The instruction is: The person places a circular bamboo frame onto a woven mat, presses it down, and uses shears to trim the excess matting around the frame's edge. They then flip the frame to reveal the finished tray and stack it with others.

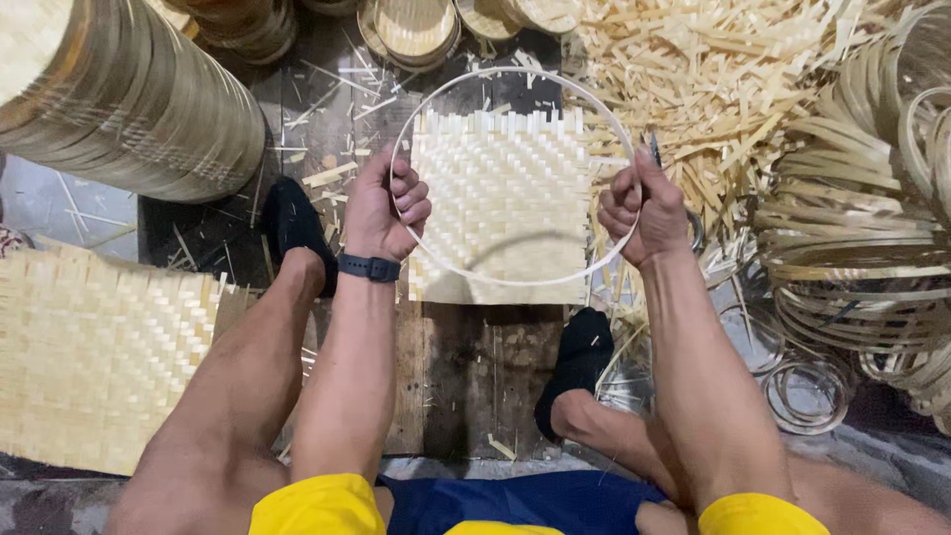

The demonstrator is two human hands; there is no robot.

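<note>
Setting: dark wooden floor (466, 367) seen from the head camera, littered with bamboo slivers, the person seated with legs spread.
Hoop: 1 thin pale bamboo hoop (515, 74), held up between both hands, hanging over the woven square so that its shadow falls on the weave.
Left hand (381, 208): 1 hand, fingers curled shut on the hoop's left side; 1 dark watch (369, 267) on that wrist.
Right hand (639, 208): 1 hand, clamped in a fist on the hoop's right side; 1 thin dark tool (654, 149) sticks up from the fist, what kind I cannot tell.
Hands together: 2, well apart, a full hoop's width between them.
Woven square: 1 small bamboo mat (505, 198) flat on the floor between the feet, directly under the hoop.
Larger mats: 1 big woven mat (89, 357) at the left, beside the left leg.
Feet: 2, each in 1 black sock (292, 223), either side of the small mat.
Offcuts: 1 loose heap of bamboo strips (713, 79) at the upper right, too many to count.
Coiled strips: 1 mass of rolled bamboo bands (872, 228) at the right edge, count unclear.
Stacked rims: 1 tall leaning stack of round frames (129, 109) at the upper left; several smaller stacks along the top edge.
</note>
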